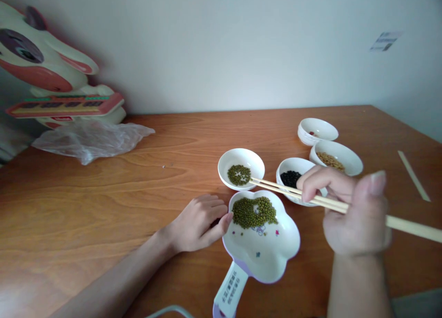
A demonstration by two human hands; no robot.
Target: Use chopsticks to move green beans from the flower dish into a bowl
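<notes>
My right hand (355,207) is closed around a pair of wooden chopsticks (333,204). Their tips reach into a white bowl (225,164) of mung beans (239,175), at its right side. Whether a bean sits between the tips is too small to tell. In front of that bowl is a flower-shaped white dish (276,258) with a handle, more mung beans (253,212) lying in its far part. My left hand (203,223) rests on the table at the dish's left side, fingers curled, thumb and forefinger holding its rim.
Behind my right hand stand bowls with black beans (290,178), yellowish beans (330,160) and a few reddish pieces (313,134). A pale stick (414,176) lies far right. A plastic bag (93,138) and a cow-shaped toy keyboard (65,105) are at the back left.
</notes>
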